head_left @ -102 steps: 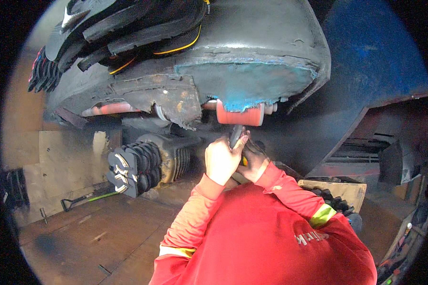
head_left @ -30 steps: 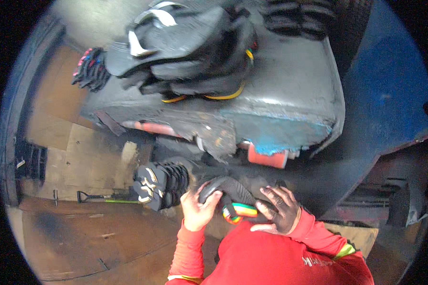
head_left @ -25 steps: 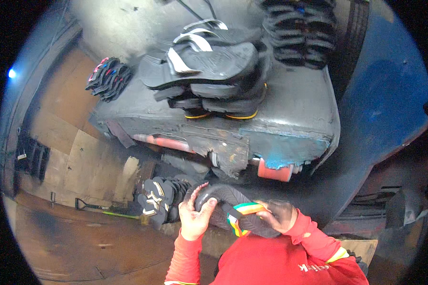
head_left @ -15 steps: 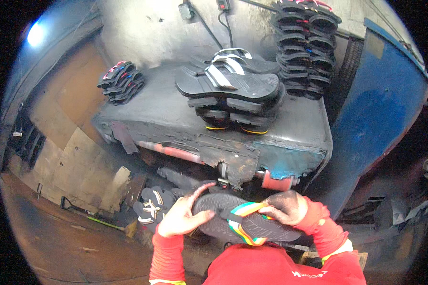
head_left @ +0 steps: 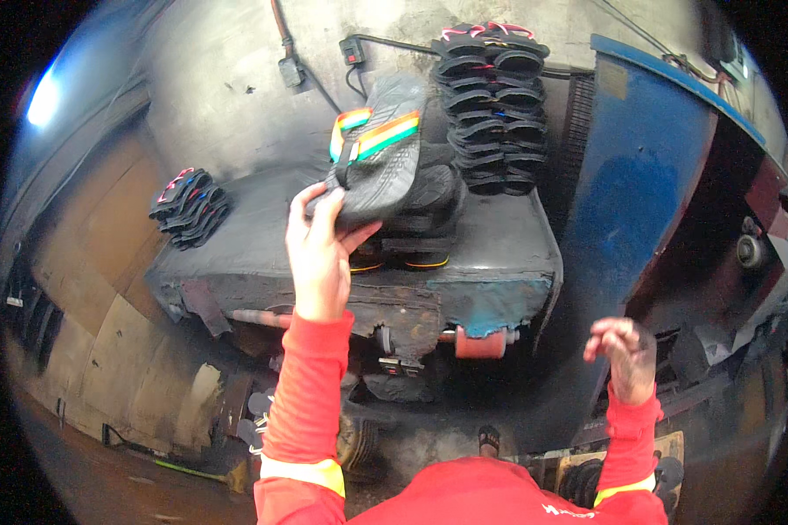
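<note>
My left hand [head_left: 319, 249] grips one end of a black flip-flop [head_left: 385, 179] with a red, yellow, green and white striped strap. It holds the flip-flop tilted up over the workbench [head_left: 280, 227]. Right behind and below it sits a pile of black sandals [head_left: 437, 197], partly covered by the flip-flop; whether the two touch I cannot tell. Off to the right, well apart from the bench, my right hand [head_left: 626, 357] is raised with loosely bent fingers, slightly blurred, and nothing visible in it.
A tall stack of black soles [head_left: 499, 114] stands at the bench's back right, a shorter stack [head_left: 188, 208] at its left. A red roller [head_left: 481, 344] sits under the front edge. A blue panel [head_left: 647, 166] rises on the right. Power boxes [head_left: 352, 51] hang on the wall.
My left hand has lifted the striped flip-flop from in front of my body up and away over the bench pile. My right hand has let go of it and moved right.
</note>
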Action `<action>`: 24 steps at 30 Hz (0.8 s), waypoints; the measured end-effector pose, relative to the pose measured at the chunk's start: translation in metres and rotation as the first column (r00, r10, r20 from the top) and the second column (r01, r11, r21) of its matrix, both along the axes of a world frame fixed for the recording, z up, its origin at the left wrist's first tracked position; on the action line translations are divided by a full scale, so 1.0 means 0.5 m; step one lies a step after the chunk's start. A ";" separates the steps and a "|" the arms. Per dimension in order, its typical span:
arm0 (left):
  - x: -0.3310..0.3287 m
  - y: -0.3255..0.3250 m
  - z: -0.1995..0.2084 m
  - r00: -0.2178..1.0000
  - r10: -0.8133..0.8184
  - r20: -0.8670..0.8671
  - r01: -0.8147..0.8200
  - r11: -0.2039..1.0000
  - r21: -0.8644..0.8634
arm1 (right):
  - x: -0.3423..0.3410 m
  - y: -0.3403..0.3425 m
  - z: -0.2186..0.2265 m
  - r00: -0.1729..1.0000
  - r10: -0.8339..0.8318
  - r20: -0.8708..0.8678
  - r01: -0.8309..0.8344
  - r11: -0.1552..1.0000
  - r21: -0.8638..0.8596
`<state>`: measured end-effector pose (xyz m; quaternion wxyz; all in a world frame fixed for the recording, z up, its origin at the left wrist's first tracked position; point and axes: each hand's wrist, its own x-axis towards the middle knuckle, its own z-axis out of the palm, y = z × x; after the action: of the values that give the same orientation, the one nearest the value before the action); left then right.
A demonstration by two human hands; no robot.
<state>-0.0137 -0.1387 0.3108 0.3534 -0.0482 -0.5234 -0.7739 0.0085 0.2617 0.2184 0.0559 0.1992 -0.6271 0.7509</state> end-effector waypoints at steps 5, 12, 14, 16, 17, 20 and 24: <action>-0.071 -0.002 0.014 0.968 -0.114 0.225 0.108 0.993 0.037 | 0.120 0.147 -0.137 0.966 -0.205 0.160 0.206 0.978 0.011; -0.055 -0.029 0.006 0.975 -0.141 0.172 0.160 0.982 -0.100 | 0.284 0.455 -0.224 0.656 -0.739 0.150 0.634 0.649 0.420; -0.069 -0.040 0.007 0.973 -0.111 0.200 0.153 0.966 -0.209 | 0.322 0.511 -0.244 0.556 -0.825 0.103 0.688 0.526 0.500; -0.086 -0.057 0.005 0.954 -0.148 0.259 0.181 0.977 -0.109 | 0.362 0.532 -0.271 0.461 -0.885 0.057 0.750 0.424 0.508; -0.098 -0.066 0.002 0.933 -0.250 0.257 0.250 0.968 0.034 | 0.381 0.539 -0.277 0.429 -0.903 -0.003 0.698 0.329 0.636; -0.103 -0.092 -0.029 0.802 0.495 -0.335 -0.387 0.003 -0.922 | 0.422 0.528 -0.313 0.360 -0.924 -0.127 0.348 0.006 0.938; -0.123 -0.113 -0.026 0.974 0.171 0.149 -0.038 0.768 -0.639 | 0.442 0.532 -0.358 0.331 -0.942 -0.054 0.114 -0.017 0.993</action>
<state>-0.0753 -0.1952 0.2977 0.3053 -0.0575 -0.7872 -0.5327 0.2296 0.5276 0.0395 0.0226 -0.4072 -0.9013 0.1460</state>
